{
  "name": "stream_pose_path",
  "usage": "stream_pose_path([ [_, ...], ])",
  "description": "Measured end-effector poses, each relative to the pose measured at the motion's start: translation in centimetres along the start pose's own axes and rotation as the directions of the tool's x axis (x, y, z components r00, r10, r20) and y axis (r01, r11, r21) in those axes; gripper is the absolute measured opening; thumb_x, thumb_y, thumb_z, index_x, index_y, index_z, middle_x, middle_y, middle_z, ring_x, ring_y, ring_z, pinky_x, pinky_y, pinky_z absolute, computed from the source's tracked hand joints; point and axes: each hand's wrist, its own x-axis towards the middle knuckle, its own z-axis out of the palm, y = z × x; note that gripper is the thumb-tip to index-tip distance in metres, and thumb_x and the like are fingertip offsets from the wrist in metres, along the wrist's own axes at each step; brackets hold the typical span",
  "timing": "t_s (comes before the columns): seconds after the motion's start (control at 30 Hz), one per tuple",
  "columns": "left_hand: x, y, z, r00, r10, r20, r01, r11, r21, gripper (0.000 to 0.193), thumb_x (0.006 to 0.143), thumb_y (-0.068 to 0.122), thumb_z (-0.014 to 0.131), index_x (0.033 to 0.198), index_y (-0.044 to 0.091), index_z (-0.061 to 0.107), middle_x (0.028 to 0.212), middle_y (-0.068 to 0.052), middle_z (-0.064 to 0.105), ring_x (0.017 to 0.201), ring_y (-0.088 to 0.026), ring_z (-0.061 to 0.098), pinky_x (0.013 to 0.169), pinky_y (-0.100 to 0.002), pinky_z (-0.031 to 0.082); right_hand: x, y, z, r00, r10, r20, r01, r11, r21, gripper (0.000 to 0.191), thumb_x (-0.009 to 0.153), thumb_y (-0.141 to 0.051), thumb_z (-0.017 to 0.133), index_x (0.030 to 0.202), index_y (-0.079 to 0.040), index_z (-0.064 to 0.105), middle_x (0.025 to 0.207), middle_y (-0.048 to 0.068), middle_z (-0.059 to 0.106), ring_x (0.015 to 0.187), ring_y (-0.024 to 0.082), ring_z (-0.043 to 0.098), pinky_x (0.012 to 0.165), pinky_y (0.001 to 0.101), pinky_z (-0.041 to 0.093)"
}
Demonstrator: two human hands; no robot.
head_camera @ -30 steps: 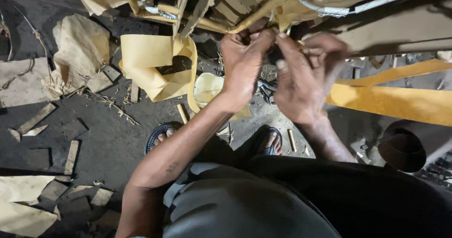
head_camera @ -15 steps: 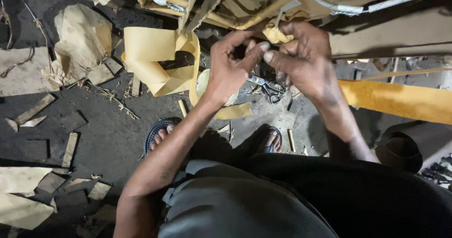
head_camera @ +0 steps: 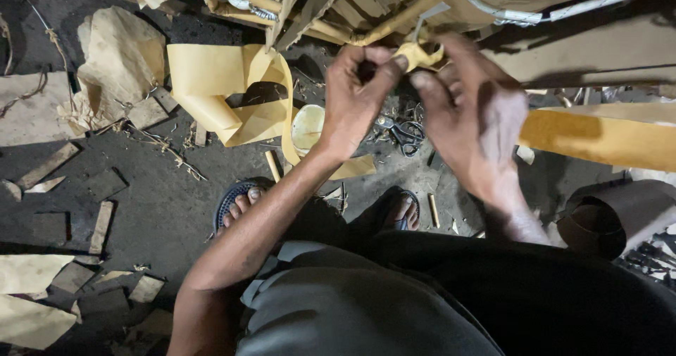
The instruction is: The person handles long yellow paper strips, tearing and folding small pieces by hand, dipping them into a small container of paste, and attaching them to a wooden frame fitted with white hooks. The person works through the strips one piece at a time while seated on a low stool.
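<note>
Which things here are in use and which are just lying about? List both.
In use: left hand and right hand, both pinching the yellow strip at the slatted frame.

Lying about: scissors, curled yellow sheet, wood offcuts, dark roll.

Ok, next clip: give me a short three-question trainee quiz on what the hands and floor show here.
1. True or false: both the left hand and the right hand pinch the same small yellow strip.
2. Which tool lies on the floor just below the hands? A) hammer B) scissors C) pliers
3. Fill in: the curled yellow tape lies on the person's ____ side.

Key: 1 true; 2 B; 3 left. The strip sits at the edge of the slatted frame overhead, and each grip closes on it with the fingertips.
</note>
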Motion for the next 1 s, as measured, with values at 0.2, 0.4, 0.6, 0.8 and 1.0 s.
stream_pose_path([
  [0.2, -0.2, 0.2, -0.1, 1.000, -0.008, 0.020, 0.012, 0.976, -0.216, 0.014, 0.092, 0.002, 0.077, 0.090, 0.003, 0.064, 0.079, 0.002, 0.064, 0.068, -0.005, 0.052, 0.062, -0.022, 0.042, -0.6, 1.2, 1.8, 0.988, -0.144, -0.060, 0.147, 0.988, 0.053, 0.032, 0.103, 0.008, 0.066, 0.133, 0.001, 0.059, 0.123, 0.017, 0.068, 0.081, 0.018, 0.072, 0.063, 0.0286, 0.059],
  [0.4, -0.4, 1.9, -0.3, 0.994, 0.058, 0.091, -0.073, 0.983, 0.169, 0.023, 0.094, 0.015, 0.076, 0.115, 0.004, 0.075, 0.087, -0.001, 0.070, 0.077, -0.009, 0.058, 0.069, -0.025, 0.046, -0.4, 2.1, 1.9, 0.999, -0.041, -0.026, 0.045, 0.985, 0.167, 0.019, 0.101, 0.007, 0.068, 0.119, 0.001, 0.064, 0.110, 0.013, 0.070, 0.089, 0.020, 0.073, 0.070, 0.0302, 0.063],
  [0.6, -0.5, 3.0, -0.6, 0.935, 0.343, 0.094, -0.311, 0.659, 0.685, 0.021, 0.088, 0.022, 0.083, 0.100, 0.006, 0.077, 0.076, -0.005, 0.065, 0.080, -0.018, 0.050, 0.070, -0.033, 0.042, 0.1, 2.9, 1.9, 0.958, -0.270, -0.098, 0.262, 0.962, -0.082, 0.025, 0.101, 0.006, 0.073, 0.123, -0.001, 0.066, 0.105, 0.014, 0.073, 0.085, 0.021, 0.072, 0.066, 0.0319, 0.059],
  [0.8, 0.0, 1.9, -0.8, 0.999, 0.020, 0.033, -0.028, 0.961, 0.276, 0.031, 0.089, 0.023, 0.081, 0.102, 0.000, 0.065, 0.085, -0.007, 0.066, 0.068, -0.016, 0.058, 0.060, -0.034, 0.047, 0.2, 4.0, 3.0, 0.954, -0.248, -0.168, 0.265, 0.960, 0.087, 0.018, 0.106, 0.004, 0.073, 0.120, -0.001, 0.062, 0.108, 0.014, 0.074, 0.087, 0.019, 0.075, 0.073, 0.0297, 0.063],
  [1.0, 1.2, 2.8, -4.7, 0.929, 0.189, 0.316, -0.335, 0.793, 0.510, 0.014, 0.095, 0.018, 0.081, 0.096, 0.004, 0.080, 0.085, -0.007, 0.078, 0.071, -0.011, 0.070, 0.066, -0.030, 0.055, 0.0, 3.7, 3.2, 0.936, -0.292, -0.198, 0.311, 0.947, 0.074, 0.021, 0.106, 0.003, 0.076, 0.122, -0.003, 0.064, 0.108, 0.014, 0.074, 0.095, 0.024, 0.076, 0.075, 0.0302, 0.063],
])
